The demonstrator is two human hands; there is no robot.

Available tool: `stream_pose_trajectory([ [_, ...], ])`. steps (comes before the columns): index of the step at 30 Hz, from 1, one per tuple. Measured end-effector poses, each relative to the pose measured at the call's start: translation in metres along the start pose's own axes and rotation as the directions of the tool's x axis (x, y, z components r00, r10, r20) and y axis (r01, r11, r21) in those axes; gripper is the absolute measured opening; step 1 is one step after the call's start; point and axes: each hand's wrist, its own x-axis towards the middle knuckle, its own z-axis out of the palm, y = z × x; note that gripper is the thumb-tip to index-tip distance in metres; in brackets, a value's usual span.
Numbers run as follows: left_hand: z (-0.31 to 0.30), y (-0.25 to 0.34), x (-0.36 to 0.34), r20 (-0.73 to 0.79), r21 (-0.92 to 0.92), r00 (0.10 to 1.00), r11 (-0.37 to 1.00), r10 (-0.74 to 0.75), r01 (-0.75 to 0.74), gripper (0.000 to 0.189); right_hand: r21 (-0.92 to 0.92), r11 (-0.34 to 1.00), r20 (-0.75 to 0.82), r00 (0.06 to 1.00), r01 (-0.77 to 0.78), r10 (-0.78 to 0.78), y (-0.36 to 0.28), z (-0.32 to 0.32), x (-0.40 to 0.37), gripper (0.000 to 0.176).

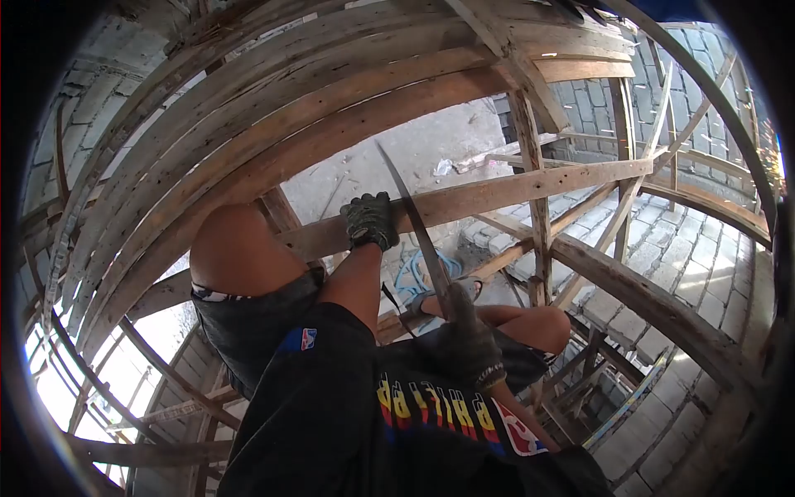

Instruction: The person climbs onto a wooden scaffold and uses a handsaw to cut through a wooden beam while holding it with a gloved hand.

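My left hand, in a dark green work glove, is closed over a wooden beam that runs across in front of me. In my right hand, gloved too and held close to my body, is a handsaw. Its long narrow blade points away from me and lies across the beam, just right of my left hand. The glove hides the saw's handle. Whether the teeth have bitten into the wood cannot be made out.
Several long planks lie side by side at upper left. Posts and braces frame the right side, before a grey block wall. Far below are a concrete floor and a blue hose or rope. Sparks fly at far right.
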Motion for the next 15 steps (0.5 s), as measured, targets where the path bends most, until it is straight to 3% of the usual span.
stream_pose_trajectory([
  [2, -0.002, 0.000, -0.001, -0.005, 0.000, 1.000, 1.000, -0.004, 0.004, 0.075, -0.068, 0.992, -0.031, 0.994, 0.105, -0.107, 0.034, 0.033, 0.032, 0.074],
  [4, -0.005, -0.001, -0.002, 0.015, 0.011, 1.000, 1.000, -0.003, 0.003, 0.075, -0.009, 0.999, -0.036, 0.999, 0.031, -0.031, 0.026, 0.052, 0.121, 0.074],
  [6, -0.010, 0.004, 0.002, 0.016, 0.000, 1.000, 1.000, -0.007, 0.007, 0.071, 0.047, 0.997, -0.039, 0.997, -0.058, 0.060, 0.012, 0.050, 0.155, 0.074],
  [9, -0.011, 0.000, -0.002, 0.028, -0.005, 1.000, 1.000, 0.010, -0.010, 0.068, -0.066, 0.995, 0.041, 0.996, -0.079, 0.082, 0.017, 0.045, 0.120, 0.070],
  [11, -0.006, -0.002, -0.003, 0.010, 0.009, 0.999, 0.999, 0.032, -0.032, 0.073, -0.069, 0.997, 0.035, 0.999, -0.030, 0.032, 0.023, 0.033, 0.034, 0.070],
  [12, -0.006, -0.002, -0.002, 0.004, 0.008, 1.000, 1.000, 0.026, -0.026, 0.073, 0.025, 1.000, -0.046, 0.999, -0.003, 0.004, 0.008, 0.019, 0.006, 0.072],
  [15, 0.002, 0.001, 0.000, -0.001, 0.019, 1.000, 1.000, 0.023, -0.023, 0.071, 0.114, 0.993, -0.024, 1.000, -0.008, 0.010, 0.001, 0.011, -0.006, 0.072],
])
